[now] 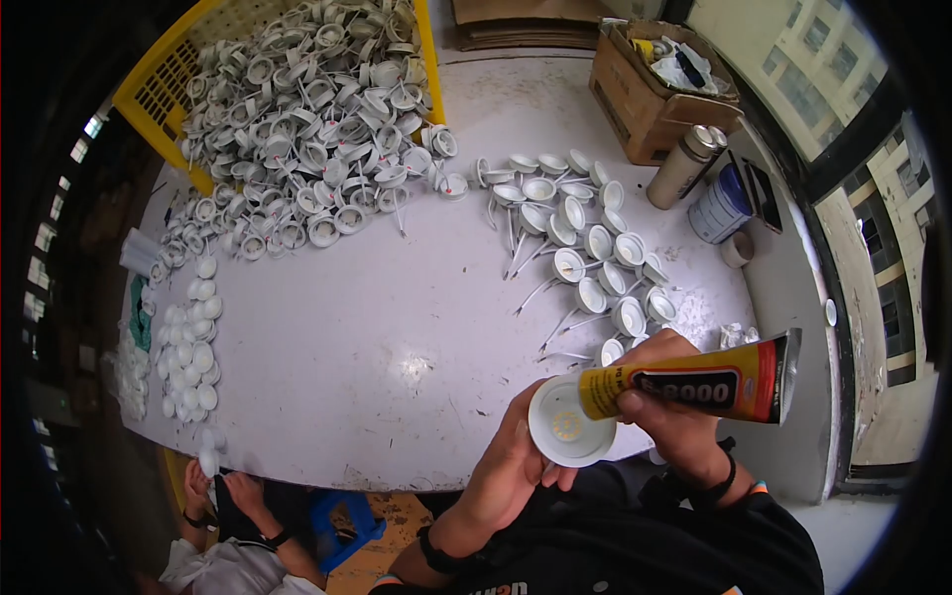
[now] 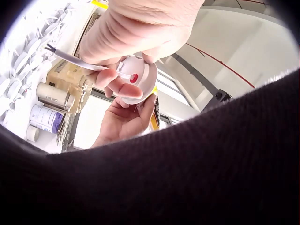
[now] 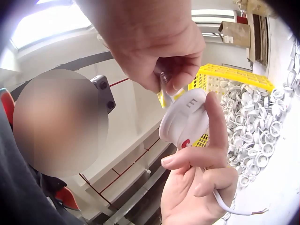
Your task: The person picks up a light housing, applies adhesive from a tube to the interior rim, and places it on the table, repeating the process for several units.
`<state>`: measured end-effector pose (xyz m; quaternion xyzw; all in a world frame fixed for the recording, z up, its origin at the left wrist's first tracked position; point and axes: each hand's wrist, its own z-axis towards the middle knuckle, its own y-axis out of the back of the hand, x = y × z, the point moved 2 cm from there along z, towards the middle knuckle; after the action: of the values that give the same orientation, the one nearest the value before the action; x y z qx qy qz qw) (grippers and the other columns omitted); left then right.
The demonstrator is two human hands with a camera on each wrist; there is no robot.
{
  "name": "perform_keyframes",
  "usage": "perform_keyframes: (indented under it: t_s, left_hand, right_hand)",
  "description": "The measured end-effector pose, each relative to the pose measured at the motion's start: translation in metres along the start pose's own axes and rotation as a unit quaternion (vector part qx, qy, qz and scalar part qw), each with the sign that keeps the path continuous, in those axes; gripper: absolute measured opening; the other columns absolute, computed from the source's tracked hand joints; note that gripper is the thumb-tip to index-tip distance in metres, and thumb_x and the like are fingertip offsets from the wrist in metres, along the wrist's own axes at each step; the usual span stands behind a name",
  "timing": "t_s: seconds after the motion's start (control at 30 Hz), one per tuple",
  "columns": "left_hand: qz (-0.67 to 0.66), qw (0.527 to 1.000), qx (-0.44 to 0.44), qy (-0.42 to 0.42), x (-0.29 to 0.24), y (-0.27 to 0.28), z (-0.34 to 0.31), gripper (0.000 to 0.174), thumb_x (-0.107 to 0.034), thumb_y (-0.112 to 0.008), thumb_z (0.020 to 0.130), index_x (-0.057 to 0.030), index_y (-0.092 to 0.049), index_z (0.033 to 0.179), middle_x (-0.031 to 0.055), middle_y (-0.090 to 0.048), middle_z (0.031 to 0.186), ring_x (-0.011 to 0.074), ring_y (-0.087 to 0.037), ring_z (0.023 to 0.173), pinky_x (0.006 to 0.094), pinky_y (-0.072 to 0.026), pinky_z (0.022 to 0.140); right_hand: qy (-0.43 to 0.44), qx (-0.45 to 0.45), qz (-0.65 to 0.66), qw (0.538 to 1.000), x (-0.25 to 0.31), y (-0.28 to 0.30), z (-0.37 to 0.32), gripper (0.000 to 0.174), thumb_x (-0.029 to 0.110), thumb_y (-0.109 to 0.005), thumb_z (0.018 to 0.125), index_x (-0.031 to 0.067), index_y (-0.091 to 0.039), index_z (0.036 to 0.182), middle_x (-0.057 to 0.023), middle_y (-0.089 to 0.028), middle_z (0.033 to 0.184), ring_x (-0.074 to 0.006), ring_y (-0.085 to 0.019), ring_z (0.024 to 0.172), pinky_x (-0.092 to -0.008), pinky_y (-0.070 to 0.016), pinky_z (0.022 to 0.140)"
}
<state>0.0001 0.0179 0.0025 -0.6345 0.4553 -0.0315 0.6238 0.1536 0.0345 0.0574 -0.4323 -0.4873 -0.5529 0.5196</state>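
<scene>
My left hand (image 1: 499,474) holds a round white LED downlight (image 1: 544,428) by its rim, with the dish and its yellow-dotted LED disc facing up. From the back of the downlight (image 3: 178,125), beside a red spot, a white cable (image 3: 227,209) with bare wire ends hangs past the left fingers. My right hand (image 1: 674,421) grips a yellow and black glue tube (image 1: 739,382) marked 8000. The tube's nozzle end is over the dish in the head view, its flat end pointing right. Right fingers in the right wrist view curl around the tube's narrow end.
Many downlights (image 1: 570,266) with cables stand at the table's right. A yellow crate (image 1: 149,99) overflows with white housings at the back left; white domes (image 1: 188,357) lie below. A cardboard box (image 1: 635,109), flask (image 1: 679,174) and tub (image 1: 719,208) line the window side. Another person sits lower left.
</scene>
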Motion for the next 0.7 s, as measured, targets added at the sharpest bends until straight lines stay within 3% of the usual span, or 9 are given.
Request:
perform_keyframes:
  t_s: [0.13,0.57,0.7]
  left_hand:
    - [0.004,0.999,-0.027,-0.032,-0.0012,0.0004,-0.0018,0.052,-0.039,-0.034,0.086,-0.0041,-0.020,0.123,0.0067,-0.045,0.091,0.0084,-0.040,0.058,0.0205,-0.0346,0.051]
    - [-0.004,0.999,-0.028,-0.027,0.0003,-0.0016,-0.0021,0.053,-0.039,-0.039,0.085,-0.0048,-0.023,0.122,0.0053,-0.044,0.091,0.0064,-0.039,0.059,0.0190,-0.0336,0.050]
    - [0.001,0.999,-0.028,-0.027,0.0001,-0.0026,-0.0014,0.053,-0.039,-0.039,0.085,-0.0050,-0.023,0.122,0.0053,-0.044,0.092,0.0064,-0.039,0.060,0.0189,-0.0334,0.049]
  right_hand:
    - [-0.004,-0.012,-0.003,1.000,0.0001,-0.0007,-0.0001,0.021,0.008,-0.062,0.071,0.0051,-0.052,0.089,-0.0068,-0.049,0.084,-0.0158,-0.050,0.077,-0.0278,-0.0405,0.067]
    - [-0.006,-0.010,-0.003,1.000,-0.0038,0.0011,0.0006,0.020,0.006,-0.062,0.071,0.0052,-0.052,0.089,-0.0067,-0.050,0.085,-0.0162,-0.050,0.077,-0.0279,-0.0408,0.067]
    - [0.051,0.007,-0.053,0.997,-0.0029,0.0024,0.0042,0.019,0.005,-0.062,0.071,0.0049,-0.053,0.088,-0.0069,-0.052,0.084,-0.0166,-0.051,0.077,-0.0280,-0.0411,0.068]
